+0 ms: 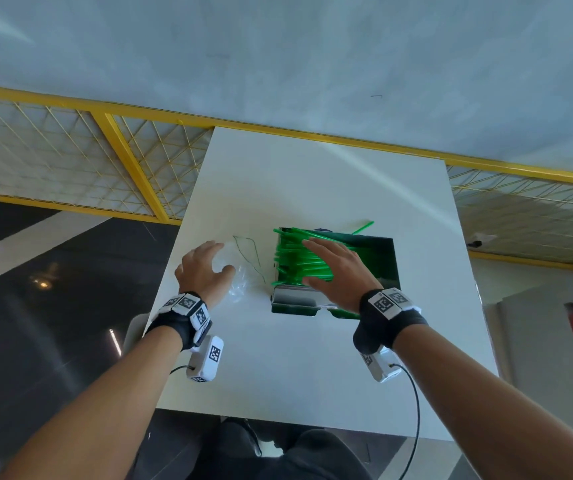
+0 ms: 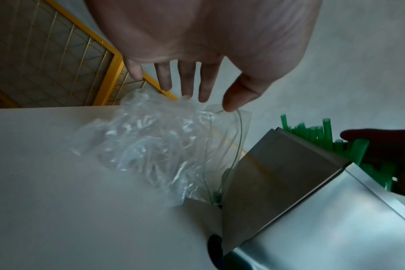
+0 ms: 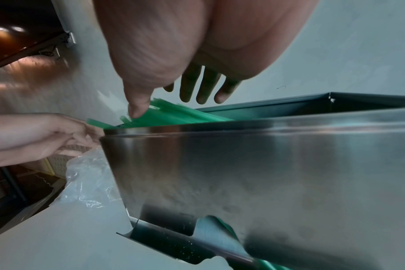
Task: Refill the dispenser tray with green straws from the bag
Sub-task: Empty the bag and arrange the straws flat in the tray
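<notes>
Dispenser tray (image 1: 387, 258) sits mid-surface (image 1: 312, 358), straws (image 1: 288, 258) piled inside toward its left end. Bag (image 1: 243, 271) lies just left of it. Left hand (image 1: 202, 268) over the bag, right hand (image 1: 337, 271) flat on the straws.

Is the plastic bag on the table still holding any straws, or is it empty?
Empty, as far as visible: the plastic bag lies crumpled and clear under the left hand, while the green straws sit piled in the dispenser.

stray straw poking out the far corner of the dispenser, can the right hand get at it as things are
Probably yes: the right hand lies open on the green straws, and nothing covers the stray straw past its fingertips.
</notes>
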Demonstrator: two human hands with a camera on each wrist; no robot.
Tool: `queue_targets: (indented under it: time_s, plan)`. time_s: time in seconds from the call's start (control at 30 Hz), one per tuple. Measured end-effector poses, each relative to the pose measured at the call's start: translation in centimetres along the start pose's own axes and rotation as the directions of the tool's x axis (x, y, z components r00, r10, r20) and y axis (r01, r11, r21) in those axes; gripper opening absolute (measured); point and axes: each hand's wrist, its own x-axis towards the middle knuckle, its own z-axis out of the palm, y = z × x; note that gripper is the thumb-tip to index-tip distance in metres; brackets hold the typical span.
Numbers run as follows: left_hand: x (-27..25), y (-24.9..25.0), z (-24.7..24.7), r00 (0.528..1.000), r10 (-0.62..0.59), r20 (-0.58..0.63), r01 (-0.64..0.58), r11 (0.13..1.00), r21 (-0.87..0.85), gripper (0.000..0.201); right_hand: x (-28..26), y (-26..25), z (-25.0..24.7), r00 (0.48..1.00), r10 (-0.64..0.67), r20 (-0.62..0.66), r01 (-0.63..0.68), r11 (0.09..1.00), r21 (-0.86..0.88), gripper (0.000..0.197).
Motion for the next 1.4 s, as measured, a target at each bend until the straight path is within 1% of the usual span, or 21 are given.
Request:
queue_targets:
  time_s: [0.07,0.17,0.27,0.33,0.4,0.47,0.53,0.6,0.63,0.7,0.77,0.87,0.93,1.0,1.07,1.13,1.2,1.27,1.3,1.33,1.4]
  plan:
    - [0.3,0.4,-0.1,0.997,0.006,-0.075,-0.009,0.999,-0.031,0.064,-0.4,0.4,-0.2,1.000,0.007,0.001,-0.007,1.000,0.003,0.073]
    - [0.3,1.7,0.2,0.988,0.058,-0.145,-0.064,0.997,-0.037,0.052,-0.9,1.0,-0.7,0.999,0.038,-0.004,-0.038,0.999,0.007,0.073]
    - [0.0,4.3,1.1,0.969,0.200,-0.142,-0.214,0.972,-0.096,0.045,-1.3,2.1,-1.1,0.998,0.059,-0.014,-0.059,0.998,-0.010,0.068]
    - [-0.2,6.3,1.9,0.943,0.299,-0.143,-0.318,0.939,-0.131,0.042,-1.3,3.2,-1.4,0.996,0.089,0.024,-0.088,0.995,-0.042,0.070]
    - [-0.2,8.3,3.0,0.932,0.330,-0.151,-0.352,0.923,-0.154,0.038,-1.3,4.0,-1.6,0.988,0.135,0.072,-0.130,0.989,-0.075,0.075]
    - [0.3,9.8,4.3,0.954,0.268,-0.133,-0.290,0.938,-0.191,0.036,-1.2,4.6,-1.8,0.984,0.160,0.079,-0.153,0.984,-0.089,0.075]
    - [1.1,10.5,5.4,0.989,0.130,-0.072,-0.144,0.959,-0.246,0.036,-1.2,4.9,-1.8,0.986,0.156,0.062,-0.151,0.985,-0.085,0.073]
    - [2.1,10.5,6.3,0.999,0.018,-0.033,-0.027,0.958,-0.286,0.034,-1.2,5.2,-1.8,0.991,0.124,0.058,-0.118,0.989,-0.094,0.070]
    - [2.5,10.4,6.6,0.999,0.002,-0.037,-0.013,0.954,-0.299,0.031,-1.2,5.2,-1.8,0.992,0.103,0.071,-0.095,0.990,-0.107,0.069]
    - [2.8,10.0,7.1,0.997,0.021,-0.073,-0.043,0.952,-0.304,0.029,-0.8,5.4,-1.9,0.992,0.082,0.099,-0.070,0.991,-0.116,0.068]
    - [2.9,10.0,7.5,0.996,0.044,-0.073,-0.063,0.959,-0.276,0.034,-0.2,5.6,-2.1,0.988,0.091,0.122,-0.078,0.991,-0.113,0.068]
    - [2.6,10.4,8.0,0.996,0.084,0.007,-0.084,0.994,-0.075,0.045,0.5,5.6,-2.3,0.982,0.094,0.166,-0.060,0.978,-0.199,0.066]
    - [2.7,10.7,8.1,0.995,0.089,0.049,-0.088,0.996,-0.019,0.048,0.7,5.6,-2.1,0.979,0.094,0.179,-0.040,0.959,-0.280,0.062]
    - [2.7,10.8,8.0,0.993,0.102,0.058,-0.099,0.993,-0.057,0.049,0.8,5.7,-2.0,0.986,0.078,0.150,-0.026,0.945,-0.325,0.056]
    - [2.8,10.6,7.9,0.992,0.122,0.034,-0.115,0.979,-0.168,0.049,1.1,5.6,-2.0,0.992,0.056,0.116,-0.011,0.933,-0.361,0.051]
    - [2.7,10.8,7.7,0.990,0.139,0.004,-0.133,0.953,-0.274,0.048,1.3,5.5,-1.9,0.993,0.054,0.107,-0.008,0.920,-0.391,0.057]
    - [2.4,11.3,7.8,0.975,0.220,0.012,-0.210,0.946,-0.248,0.050,1.4,5.2,-1.7,0.990,0.062,0.128,-0.010,0.926,-0.377,0.065]
    - [2.3,11.6,8.3,0.954,0.297,0.044,-0.290,0.949,-0.124,0.062,1.2,4.7,-1.5,0.985,0.060,0.161,-0.007,0.949,-0.316,0.067]
    - [2.5,11.5,8.5,0.956,0.291,0.048,-0.287,0.955,-0.068,0.065,1.0,4.4,-1.6,0.983,0.068,0.172,-0.021,0.965,-0.262,0.069]
    - [2.6,11.5,8.5,0.965,0.258,0.041,-0.256,0.966,-0.048,0.062,0.8,4.2,-1.7,0.980,0.080,0.180,-0.042,0.978,-0.203,0.071]
    - [3.2,11.3,8.3,0.983,0.181,-0.013,-0.181,0.976,-0.122,0.048,0.6,4.2,-2.3,0.979,0.086,0.184,-0.066,0.991,-0.116,0.076]
